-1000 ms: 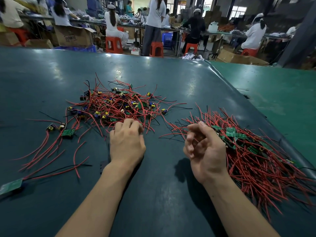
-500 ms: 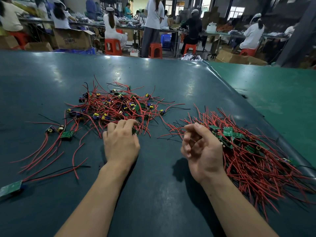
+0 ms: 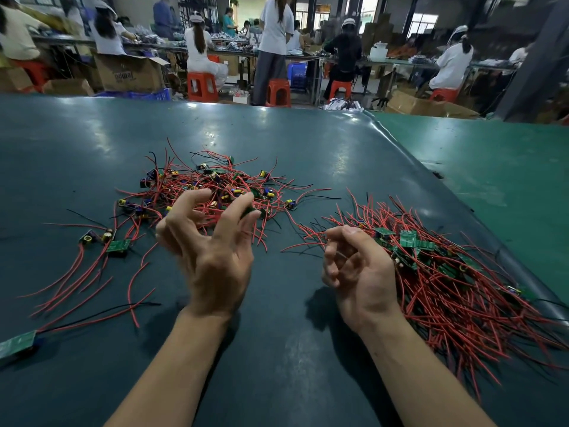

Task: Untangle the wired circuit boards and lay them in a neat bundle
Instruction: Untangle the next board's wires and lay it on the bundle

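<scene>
Left hand (image 3: 212, 254) is up off the table (image 3: 77, 143), fingers spread & bent like a claw, holding nothing. Its fingertips (image 3: 200, 192) are at the near edge of the messy pile (image 3: 212, 186) of small boards w/ red wires, mid table.

Right hand (image 3: 358, 269) is low by the table, fingers curled in loosely, nothing in it. It's just beside the left edge of the big bundle (image 3: 455, 288), boards & red wires lying mostly the same way, on the right.

A few loose boards (image 3: 117, 245) w/ long red wires lie left of the messy pile. One more board (image 3: 17, 343) sits at the far left, near the pic's edge.

Open dark table btw the 2 hands, also in front of the arms & past the messy pile toward the far edge. The bundle's right side is near the table's right edge, where a lighter green table (image 3: 492, 167) starts. People on red stools (image 3: 201, 86) work far back.
</scene>
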Available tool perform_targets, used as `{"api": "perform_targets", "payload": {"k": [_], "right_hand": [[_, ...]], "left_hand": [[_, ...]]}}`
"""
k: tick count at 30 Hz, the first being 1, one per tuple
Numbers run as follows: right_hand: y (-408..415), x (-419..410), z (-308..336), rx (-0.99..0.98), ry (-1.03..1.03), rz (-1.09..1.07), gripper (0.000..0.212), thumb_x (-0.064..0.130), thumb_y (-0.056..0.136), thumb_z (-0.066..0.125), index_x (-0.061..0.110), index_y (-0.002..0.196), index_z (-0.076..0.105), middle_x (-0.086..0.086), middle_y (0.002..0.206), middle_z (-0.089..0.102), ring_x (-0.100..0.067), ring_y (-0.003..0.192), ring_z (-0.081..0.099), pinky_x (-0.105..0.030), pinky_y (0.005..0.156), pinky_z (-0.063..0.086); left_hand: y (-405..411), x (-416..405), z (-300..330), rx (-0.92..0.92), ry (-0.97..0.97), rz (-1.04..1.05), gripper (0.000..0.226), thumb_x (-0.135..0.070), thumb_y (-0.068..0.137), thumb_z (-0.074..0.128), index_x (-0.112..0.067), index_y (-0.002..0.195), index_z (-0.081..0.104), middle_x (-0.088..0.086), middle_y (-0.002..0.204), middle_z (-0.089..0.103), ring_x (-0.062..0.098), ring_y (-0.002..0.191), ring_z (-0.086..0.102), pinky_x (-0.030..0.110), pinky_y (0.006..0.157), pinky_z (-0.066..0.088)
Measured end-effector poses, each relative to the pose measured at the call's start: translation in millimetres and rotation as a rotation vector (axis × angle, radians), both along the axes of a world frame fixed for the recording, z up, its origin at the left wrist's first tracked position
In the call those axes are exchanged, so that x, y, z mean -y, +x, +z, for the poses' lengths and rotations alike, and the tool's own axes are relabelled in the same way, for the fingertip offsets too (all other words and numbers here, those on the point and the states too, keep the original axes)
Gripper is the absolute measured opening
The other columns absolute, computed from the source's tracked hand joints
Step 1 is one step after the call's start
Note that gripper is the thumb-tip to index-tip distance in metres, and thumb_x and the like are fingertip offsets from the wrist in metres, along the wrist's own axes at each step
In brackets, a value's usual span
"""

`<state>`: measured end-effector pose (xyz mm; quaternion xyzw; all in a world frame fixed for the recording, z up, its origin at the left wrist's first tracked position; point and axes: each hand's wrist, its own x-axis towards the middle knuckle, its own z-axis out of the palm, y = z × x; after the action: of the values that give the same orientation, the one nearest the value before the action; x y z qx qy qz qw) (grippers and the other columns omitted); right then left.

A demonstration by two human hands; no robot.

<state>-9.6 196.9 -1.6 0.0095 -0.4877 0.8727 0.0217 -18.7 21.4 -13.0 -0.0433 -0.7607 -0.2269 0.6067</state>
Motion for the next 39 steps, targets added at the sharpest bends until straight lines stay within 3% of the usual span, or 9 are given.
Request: {"api": "perform_targets", "payload": {"k": [6,10,13,18,23,28,32,36,39], "right_hand": [[4,11,-4,0.063,0.36,0.229,0.028,0.03,0.097,0.053,0.01,0.088,0.069,-0.003,0.067,0.066,-0.013,0.042,0.051,-0.018,0.035,0.036],[4,20,-8,0.066,0.235,0.256,0.035,0.044,0.087,0.056,0.013,0.099,0.068,-0.005,0.084,0.065,-0.011,0.044,0.052,-0.017,0.035,0.034],[-1,12,-5,0.009,0.137,0.181,0.02,0.036,0.08,0.065,0.023,0.09,0.077,0.0,0.082,0.068,-0.006,0.047,0.05,-0.016,0.039,0.034],[-1,5,-4,-0.055,0.255,-0.002,0.007,0.01,0.089,0.067,0.013,0.087,0.073,0.0,0.076,0.072,-0.009,0.047,0.053,-0.018,0.038,0.037],[0,3,-5,-0.143,0.383,-0.075,0.009,0.008,0.09,0.067,0.015,0.087,0.072,0.0,0.078,0.072,-0.009,0.057,0.063,-0.02,0.039,0.044],[1,1,-5,-0.206,0.5,-0.116,0.011,0.007,0.09,0.067,0.016,0.087,0.073,-0.002,0.082,0.074,-0.007,0.061,0.064,-0.02,0.042,0.044],[1,2,-7,-0.228,0.583,-0.131,0.016,0.008,0.09,0.067,0.021,0.082,0.072,0.001,0.077,0.072,-0.01,0.063,0.066,-0.022,0.042,0.046],[0,4,-9,-0.144,0.54,-0.098,0.007,0.011,0.09,0.068,0.015,0.085,0.07,0.006,0.07,0.07,-0.007,0.057,0.065,-0.024,0.041,0.048],[-1,4,-9,-0.056,0.442,-0.065,0.013,0.017,0.088,0.072,0.01,0.096,0.065,-0.001,0.076,0.071,-0.012,0.056,0.065,-0.025,0.041,0.049]], "left_hand": [[14,-22,3,-0.029,-0.034,-0.477,0.021,-0.003,0.089,0.068,0.003,0.109,0.065,0.01,0.105,0.057,0.014,0.101,0.056,0.025,0.093,0.046],[18,-38,-3,0.014,0.103,-0.626,0.017,-0.002,0.084,0.069,-0.002,0.1,0.063,0.011,0.101,0.061,0.014,0.099,0.061,0.026,0.086,0.049],[19,-45,-10,0.127,0.231,-0.753,0.017,-0.004,0.082,0.068,-0.002,0.096,0.061,0.008,0.098,0.061,0.022,0.093,0.063,0.036,0.079,0.053],[16,-48,-15,0.341,0.395,-0.737,0.038,-0.006,0.079,0.065,-0.015,0.115,0.059,-0.006,0.098,0.065,0.011,0.089,0.065,0.021,0.081,0.052],[13,-46,-16,0.541,0.414,-0.727,0.02,-0.016,0.08,0.063,-0.029,0.096,0.066,-0.005,0.089,0.067,0.007,0.079,0.065,0.019,0.071,0.052],[12,-42,-16,0.524,0.4,-0.744,0.019,-0.032,0.087,0.064,-0.028,0.104,0.071,-0.007,0.095,0.063,0.016,0.083,0.063,0.027,0.066,0.051],[12,-43,-16,0.537,0.409,-0.736,0.017,-0.024,0.084,0.066,-0.03,0.099,0.071,-0.009,0.087,0.067,0.011,0.073,0.062,0.026,0.062,0.049],[13,-44,-16,0.547,0.465,-0.764,0.014,-0.019,0.082,0.065,-0.031,0.09,0.064,-0.016,0.081,0.068,0.004,0.067,0.063,0.014,0.061,0.048],[14,-43,-16,0.547,0.483,-0.776,0.011,-0.02,0.083,0.064,-0.028,0.09,0.06,-0.01,0.083,0.066,0.009,0.064,0.062,0.02,0.061,0.051]]}}
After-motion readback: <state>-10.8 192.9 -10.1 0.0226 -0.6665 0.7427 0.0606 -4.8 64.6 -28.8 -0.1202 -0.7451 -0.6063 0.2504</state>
